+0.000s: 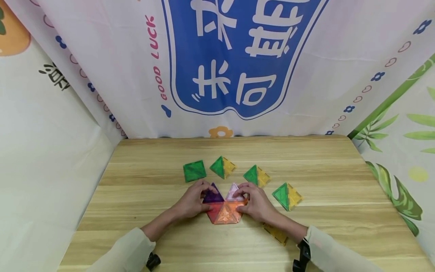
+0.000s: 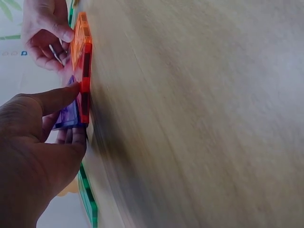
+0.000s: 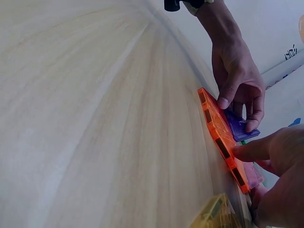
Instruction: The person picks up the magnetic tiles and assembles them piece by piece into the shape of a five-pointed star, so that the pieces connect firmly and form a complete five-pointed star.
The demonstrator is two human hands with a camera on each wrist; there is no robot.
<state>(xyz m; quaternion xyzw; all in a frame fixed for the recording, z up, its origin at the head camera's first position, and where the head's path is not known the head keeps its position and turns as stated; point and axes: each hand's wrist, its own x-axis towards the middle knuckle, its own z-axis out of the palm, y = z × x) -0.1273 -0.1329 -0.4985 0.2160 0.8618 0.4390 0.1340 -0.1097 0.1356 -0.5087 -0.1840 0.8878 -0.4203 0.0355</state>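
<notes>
Between the two hands is a joined group of translucent triangular magnetic tiles, with a gap on its far side. My left hand (image 1: pixel 193 200) grips its left side, thumb on the red tile (image 1: pixel 214 212) and fingers at the purple tile (image 1: pixel 212 196). On the right, my right hand (image 1: pixel 256 200) holds the group with its thumb on an orange tile (image 1: pixel 233 210) and fingers over the pale pink tile (image 1: pixel 233 192). Another orange tile (image 1: pixel 225 216), bearing a star pattern, forms the near middle. In the left wrist view, the left fingers curl round the purple tile's (image 2: pixel 70 114) outer edge.
Beyond the hands lie a green square tile (image 1: pixel 195 171) and three green-and-yellow pairs: one pair (image 1: pixel 218 167) at the back, a second pair (image 1: pixel 252 175), and a third pair (image 1: pixel 283 196) to the right. Yellow tiles (image 1: pixel 276 234) lie partly under the right forearm. A printed cloth (image 1: pixel 136 75) hangs behind the wooden table (image 1: pixel 136 181).
</notes>
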